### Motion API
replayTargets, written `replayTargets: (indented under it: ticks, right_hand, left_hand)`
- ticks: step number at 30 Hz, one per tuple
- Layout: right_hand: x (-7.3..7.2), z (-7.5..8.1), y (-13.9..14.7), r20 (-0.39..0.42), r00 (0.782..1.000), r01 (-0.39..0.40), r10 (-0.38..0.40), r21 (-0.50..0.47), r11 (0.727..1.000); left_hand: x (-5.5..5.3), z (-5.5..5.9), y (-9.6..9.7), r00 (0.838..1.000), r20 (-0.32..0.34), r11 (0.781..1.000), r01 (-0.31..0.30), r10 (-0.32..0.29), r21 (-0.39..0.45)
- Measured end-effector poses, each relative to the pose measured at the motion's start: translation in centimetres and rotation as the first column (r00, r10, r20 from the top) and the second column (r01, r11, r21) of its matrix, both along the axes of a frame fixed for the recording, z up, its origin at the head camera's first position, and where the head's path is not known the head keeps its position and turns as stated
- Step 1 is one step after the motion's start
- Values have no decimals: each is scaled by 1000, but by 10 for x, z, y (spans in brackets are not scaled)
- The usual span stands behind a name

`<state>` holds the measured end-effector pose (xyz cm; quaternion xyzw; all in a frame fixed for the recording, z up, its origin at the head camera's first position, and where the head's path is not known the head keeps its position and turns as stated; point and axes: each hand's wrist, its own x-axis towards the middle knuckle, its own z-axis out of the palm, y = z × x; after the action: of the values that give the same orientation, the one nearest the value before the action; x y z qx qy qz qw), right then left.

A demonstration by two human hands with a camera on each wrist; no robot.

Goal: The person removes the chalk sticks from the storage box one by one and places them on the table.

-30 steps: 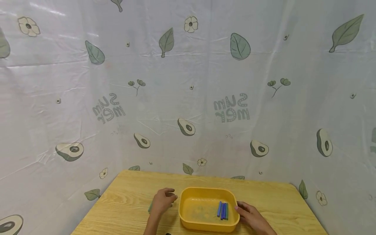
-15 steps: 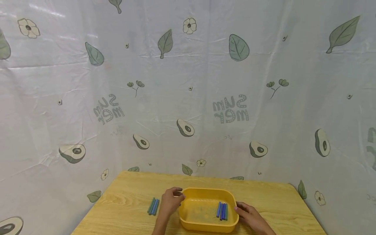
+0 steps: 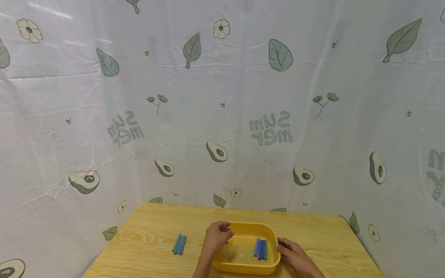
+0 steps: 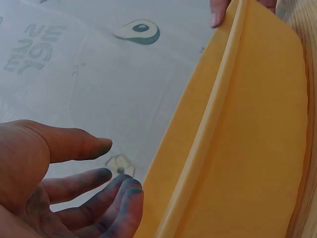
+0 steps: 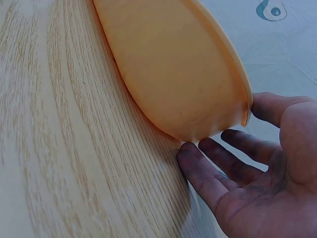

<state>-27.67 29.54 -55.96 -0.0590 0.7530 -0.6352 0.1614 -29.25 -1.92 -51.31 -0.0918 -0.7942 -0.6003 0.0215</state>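
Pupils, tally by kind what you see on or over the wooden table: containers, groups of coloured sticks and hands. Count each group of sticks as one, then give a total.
Yellow tray: 1
Stick groups: 2 (one inside the tray, one outside it)
Hands: 2
Total: 5

Wood-grain table (image 3: 146,239) here, creased pale sheet (image 3: 187,112) hanging behind it, avocados (image 3: 217,151), leaves (image 3: 280,55), flowers (image 3: 221,29), backwards "summer" lettering (image 3: 270,128) all over lol.

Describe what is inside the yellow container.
Blue and green sticks lie in the yellow container, toward its right. The left grip covers part of its left end; anything there is hidden.
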Motion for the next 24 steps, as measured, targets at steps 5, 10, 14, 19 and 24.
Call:
replayTargets:
  ticks: [5, 10, 14, 19, 24]
  right_hand:
    - [1, 0, 2, -11, 1000, -22, 22, -20, 1000]
    - [1, 0, 2, -14, 1000, -22, 22, -19, 1000]
    - [2, -1, 3, -23, 999, -22, 22, -15, 1000]
    - [3, -1, 2, -26, 999, -25, 25, -19, 999]
    - [1, -2, 2, -19, 1000, -16, 16, -13, 1000]
  left_hand:
    - [-2, -1, 18, 999, 45, 1000, 6, -6, -5]
    - [-5, -3, 35, 997, 75, 1000, 22, -21, -16]
    - [-8, -5, 47, 992, 116, 999, 52, -52, -3]
    - [-13, -9, 60, 987, 139, 996, 89, -86, -21]
    - [-18, -17, 73, 988, 130, 994, 95, -87, -56]
